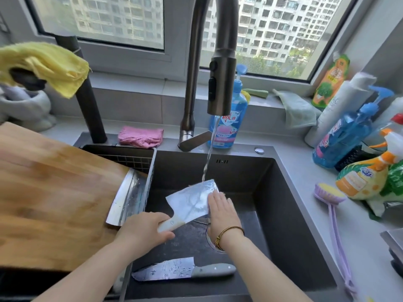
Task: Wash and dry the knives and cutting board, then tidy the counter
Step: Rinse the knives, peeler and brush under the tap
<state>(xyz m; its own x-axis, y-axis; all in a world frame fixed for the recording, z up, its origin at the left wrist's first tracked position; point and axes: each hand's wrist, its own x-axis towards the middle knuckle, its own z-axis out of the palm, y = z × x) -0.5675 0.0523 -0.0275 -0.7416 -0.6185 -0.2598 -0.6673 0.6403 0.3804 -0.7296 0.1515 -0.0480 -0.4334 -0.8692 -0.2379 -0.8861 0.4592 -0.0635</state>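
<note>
Gripping the cleaver (192, 201), left hand (142, 231) partly hides its handle; right hand (222, 212) fingers flat on blade.

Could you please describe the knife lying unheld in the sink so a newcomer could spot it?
Start at the dark sink under the running tap. Along its near side lies a wet knife, blade pointing left. Its grey handle sets it apart from the white-handled cleaver held above.
</note>
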